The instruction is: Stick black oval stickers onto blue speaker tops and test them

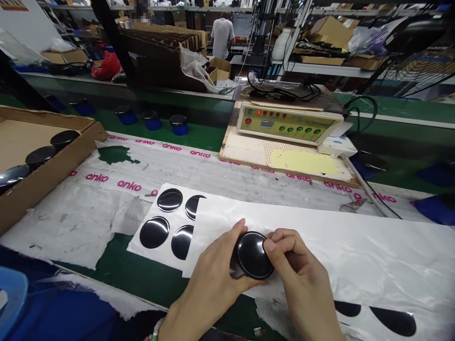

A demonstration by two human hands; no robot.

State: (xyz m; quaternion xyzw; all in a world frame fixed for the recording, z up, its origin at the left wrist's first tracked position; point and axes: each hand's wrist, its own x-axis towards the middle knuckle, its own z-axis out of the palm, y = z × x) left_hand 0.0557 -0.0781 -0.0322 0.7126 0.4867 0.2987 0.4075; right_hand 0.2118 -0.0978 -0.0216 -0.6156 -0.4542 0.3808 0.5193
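Note:
A round glossy black piece (255, 255) is held above the white sheets near the bench's front. My left hand (218, 267) wraps its fingers round the piece's left and lower side. On its upper right edge rest the thumb and bent fingers of my right hand (298, 270), closed in a pinch. What lies under the piece is hidden by my hands. Left of my hands, a white sheet (166, 255) carries several black round stickers (155, 232), partly covered by a blank white sheet (220, 213).
A cardboard box (21, 208) with black round pieces stands at the left. Blue, black-topped jars (178, 125) sit on the green belt (206, 139) behind. A control box (287, 124) stands on a wooden board (245, 151). A person (222, 37) stands far back.

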